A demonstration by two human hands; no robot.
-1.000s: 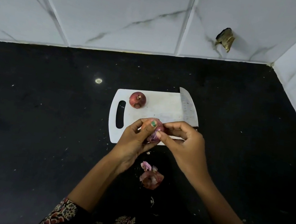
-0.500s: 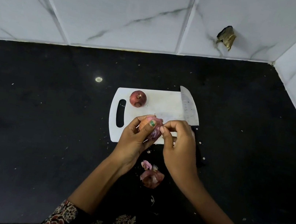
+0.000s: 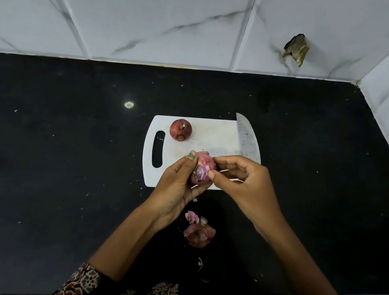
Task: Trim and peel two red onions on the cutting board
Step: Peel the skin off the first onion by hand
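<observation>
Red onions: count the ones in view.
2. One red onion sits on the cutting board near its handle slot; the other onion is held in the left hand, the right hand peeling it.

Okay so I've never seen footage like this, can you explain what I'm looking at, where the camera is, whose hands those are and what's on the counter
No robot here: a person wears a camera on the head, so the picture looks forward and down at their own two arms. The left hand grips a partly peeled red onion, and the right hand pinches at its skin. Under them, on a black counter, lies a white cutting board. A second, unpeeled onion sits on the board's far left part, beside the handle slot. A knife blade lies along the board's right edge; its handle is hidden by the right hand. Loose onion skins lie on the counter nearer the person. White marbled tiles line the wall behind.
</observation>
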